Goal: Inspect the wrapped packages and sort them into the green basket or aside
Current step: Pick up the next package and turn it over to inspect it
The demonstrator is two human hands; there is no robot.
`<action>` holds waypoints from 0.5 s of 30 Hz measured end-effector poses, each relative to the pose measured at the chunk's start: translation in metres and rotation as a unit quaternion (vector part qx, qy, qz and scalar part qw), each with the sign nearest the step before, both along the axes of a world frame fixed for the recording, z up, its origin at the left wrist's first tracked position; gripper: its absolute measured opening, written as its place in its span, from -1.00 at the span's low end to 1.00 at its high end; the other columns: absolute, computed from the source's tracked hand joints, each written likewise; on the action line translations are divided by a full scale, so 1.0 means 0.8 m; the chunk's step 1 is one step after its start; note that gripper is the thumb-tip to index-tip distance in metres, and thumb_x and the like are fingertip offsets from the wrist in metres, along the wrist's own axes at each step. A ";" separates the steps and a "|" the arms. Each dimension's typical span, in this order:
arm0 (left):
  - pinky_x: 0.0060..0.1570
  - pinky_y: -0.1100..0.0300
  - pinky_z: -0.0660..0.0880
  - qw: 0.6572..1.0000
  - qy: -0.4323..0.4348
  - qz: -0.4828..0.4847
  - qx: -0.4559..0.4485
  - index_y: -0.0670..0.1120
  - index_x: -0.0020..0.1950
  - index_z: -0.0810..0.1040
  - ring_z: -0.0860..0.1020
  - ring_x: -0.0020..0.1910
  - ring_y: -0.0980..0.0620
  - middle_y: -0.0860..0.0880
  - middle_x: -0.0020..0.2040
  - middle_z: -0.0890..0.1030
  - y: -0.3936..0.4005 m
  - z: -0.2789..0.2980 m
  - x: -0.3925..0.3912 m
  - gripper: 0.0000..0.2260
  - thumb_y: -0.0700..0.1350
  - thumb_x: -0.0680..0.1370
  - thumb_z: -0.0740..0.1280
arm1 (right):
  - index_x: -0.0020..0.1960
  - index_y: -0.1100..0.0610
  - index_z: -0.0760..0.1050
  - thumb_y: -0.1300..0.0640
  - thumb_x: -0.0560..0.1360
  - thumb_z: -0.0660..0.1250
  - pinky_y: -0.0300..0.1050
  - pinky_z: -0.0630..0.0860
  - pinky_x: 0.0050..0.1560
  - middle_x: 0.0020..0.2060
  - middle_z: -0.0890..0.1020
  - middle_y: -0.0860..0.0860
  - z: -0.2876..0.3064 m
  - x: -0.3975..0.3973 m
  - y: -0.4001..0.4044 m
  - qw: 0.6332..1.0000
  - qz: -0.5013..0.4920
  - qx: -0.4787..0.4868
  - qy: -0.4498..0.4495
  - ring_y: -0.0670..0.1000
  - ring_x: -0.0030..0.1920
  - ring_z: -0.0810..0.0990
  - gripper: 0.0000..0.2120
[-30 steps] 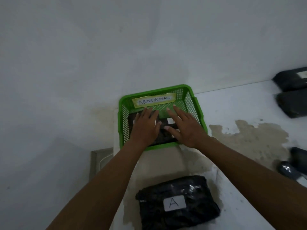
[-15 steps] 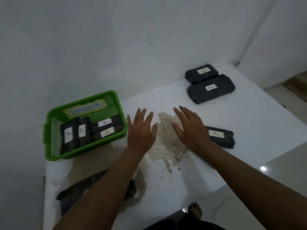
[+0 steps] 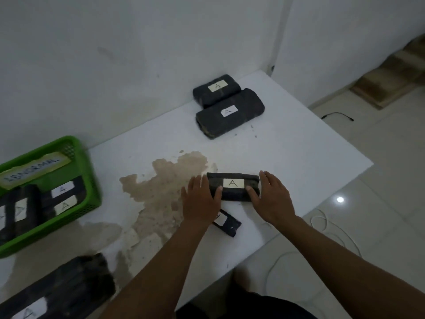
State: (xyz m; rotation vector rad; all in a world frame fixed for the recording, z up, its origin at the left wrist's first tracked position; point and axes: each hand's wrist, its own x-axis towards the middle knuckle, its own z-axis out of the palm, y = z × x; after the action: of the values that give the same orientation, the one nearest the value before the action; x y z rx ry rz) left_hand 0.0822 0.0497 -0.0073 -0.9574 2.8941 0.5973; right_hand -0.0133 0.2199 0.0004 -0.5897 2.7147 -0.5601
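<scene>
The left hand (image 3: 200,201) and right hand (image 3: 272,196), fingers straight and apart, bracket the wrapped package (image 3: 232,186), touching its short ends, its long axis running between them, equally near.

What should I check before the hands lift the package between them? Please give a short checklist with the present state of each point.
1. Both hands at the package: ok; left hand at its left end, right hand at its right end.
2. Firm grip: cannot tell; the thumbs lie on top, the fingers look straight.
3. Label readable: ok, it shows "A".
4. Wrapping intact: cannot tell, only the top shows.
5. Room in the basket: cannot tell; several packages lie inside.
6. Small package near the left wrist: not ok, it lies close and may be knocked.
</scene>
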 end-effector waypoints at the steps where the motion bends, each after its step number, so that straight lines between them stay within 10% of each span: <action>1: 0.49 -0.15 0.15 1.000 -0.013 0.012 0.015 -0.13 0.54 0.27 0.22 0.53 -0.11 -0.10 0.51 0.33 0.003 -0.005 -0.005 -0.43 0.18 0.64 0.11 | 0.52 0.23 0.25 -0.27 0.59 0.10 0.17 0.30 0.46 0.48 0.36 0.18 -0.007 -0.003 0.003 1.000 -0.012 0.007 -0.016 0.17 0.49 0.30 -0.29; 8: 0.50 -0.13 0.17 0.993 -0.034 0.067 0.096 -0.16 0.52 0.31 0.36 0.43 -0.14 -0.14 0.42 0.45 0.015 -0.028 -0.028 -0.46 0.14 0.64 0.18 | 0.31 0.28 0.41 -0.25 0.56 0.15 0.20 0.38 0.35 0.26 0.48 0.22 -0.046 -0.016 -0.007 0.985 -0.069 -0.050 -0.148 0.21 0.33 0.41 -0.37; 15: 0.22 0.19 0.45 0.957 0.179 0.151 0.173 -0.12 0.32 0.49 0.52 0.23 -0.07 -0.07 0.23 0.57 0.009 0.016 -0.047 -0.60 -0.03 0.53 0.44 | 0.39 0.12 0.37 -0.02 0.57 0.37 -0.24 0.42 0.01 0.08 0.54 -0.01 0.008 -0.026 -0.033 0.930 -0.169 -0.272 -0.179 -0.03 0.06 0.52 -0.54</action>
State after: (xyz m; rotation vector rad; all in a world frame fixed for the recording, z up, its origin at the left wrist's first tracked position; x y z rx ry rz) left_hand 0.0444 0.0572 0.0058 -1.3626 2.7854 1.3785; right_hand -0.0340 0.1931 0.0069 -0.1052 2.3055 -1.3864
